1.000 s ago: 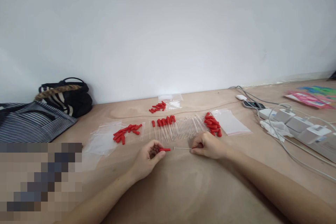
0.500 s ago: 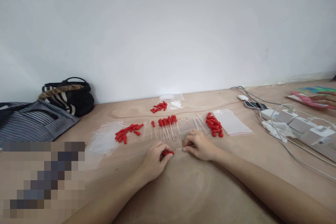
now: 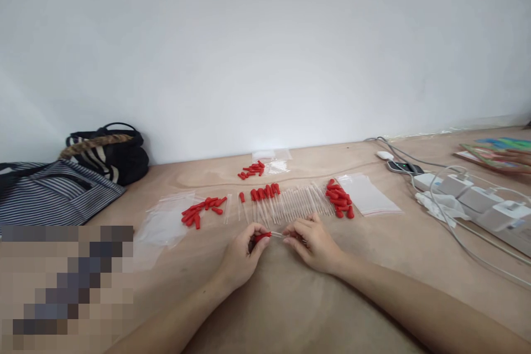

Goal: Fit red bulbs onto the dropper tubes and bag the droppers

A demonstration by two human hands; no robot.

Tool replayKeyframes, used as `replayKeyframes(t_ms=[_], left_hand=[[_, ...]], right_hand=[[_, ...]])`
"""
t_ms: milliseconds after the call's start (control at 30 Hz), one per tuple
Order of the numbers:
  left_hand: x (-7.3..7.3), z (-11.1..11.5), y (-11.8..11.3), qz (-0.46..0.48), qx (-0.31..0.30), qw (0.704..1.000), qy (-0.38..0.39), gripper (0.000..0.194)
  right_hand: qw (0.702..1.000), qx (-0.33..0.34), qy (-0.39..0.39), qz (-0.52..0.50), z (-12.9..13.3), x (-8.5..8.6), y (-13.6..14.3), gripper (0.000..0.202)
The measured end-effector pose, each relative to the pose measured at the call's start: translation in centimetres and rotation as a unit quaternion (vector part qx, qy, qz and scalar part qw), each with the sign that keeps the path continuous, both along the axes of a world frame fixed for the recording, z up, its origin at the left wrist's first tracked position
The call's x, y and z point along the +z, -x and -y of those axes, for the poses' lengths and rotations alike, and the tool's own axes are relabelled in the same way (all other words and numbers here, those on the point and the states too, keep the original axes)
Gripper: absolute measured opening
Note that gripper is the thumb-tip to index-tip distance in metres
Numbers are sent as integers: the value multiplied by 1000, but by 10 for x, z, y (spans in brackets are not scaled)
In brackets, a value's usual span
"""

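My left hand [image 3: 244, 247] is closed around a red rubber dropper bulb [image 3: 263, 237], its mouth facing right. Pinched in my right hand [image 3: 312, 243] is a clear glass dropper tube [image 3: 277, 234], whose end meets the bulb's mouth; I cannot tell how deep it sits. Just beyond my hands lies a row of bare dropper tubes [image 3: 305, 200]. Several droppers with red bulbs [image 3: 265, 192] lie at the row's left end. Loose red bulbs form a pile [image 3: 338, 198] on the right and another pile [image 3: 203, 210] on the left.
Clear plastic bags [image 3: 166, 221] lie at left, and another bag [image 3: 369, 194] at right. More red bulbs [image 3: 251, 169] are near the wall. Bags [image 3: 108, 152] stand far left. A power strip with chargers [image 3: 477, 199] and cables occupies the right, near another person's hand [image 3: 518, 157].
The tube and the bulb, apart before, now meet end to end. My right hand has tilted and shifted slightly. At far right, the other person's hand and the pink item have moved.
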State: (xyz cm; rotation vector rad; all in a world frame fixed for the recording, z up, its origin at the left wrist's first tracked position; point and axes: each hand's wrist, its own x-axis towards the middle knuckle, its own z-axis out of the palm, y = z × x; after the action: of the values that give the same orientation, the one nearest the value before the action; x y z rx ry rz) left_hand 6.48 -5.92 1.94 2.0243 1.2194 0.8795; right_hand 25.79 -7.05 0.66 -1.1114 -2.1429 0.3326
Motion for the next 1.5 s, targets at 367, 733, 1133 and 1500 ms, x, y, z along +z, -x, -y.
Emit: replayKeyframes(t_ms=[367, 733, 1133, 1500], left_hand=[[-16, -1, 0, 93, 32, 995, 30, 15], [-18, -2, 1, 117, -28, 991, 52, 13], [-12, 1, 0, 75, -51, 994, 63, 12], [-17, -5, 6, 66, -33, 996, 53, 17]], right_hand=[[998, 21, -66, -14, 6, -1, 9, 16], [977, 128, -152, 80, -5, 2, -7, 25], [976, 160, -119, 83, -6, 9, -8, 26], [982, 140, -91, 87, -12, 8, -14, 23]])
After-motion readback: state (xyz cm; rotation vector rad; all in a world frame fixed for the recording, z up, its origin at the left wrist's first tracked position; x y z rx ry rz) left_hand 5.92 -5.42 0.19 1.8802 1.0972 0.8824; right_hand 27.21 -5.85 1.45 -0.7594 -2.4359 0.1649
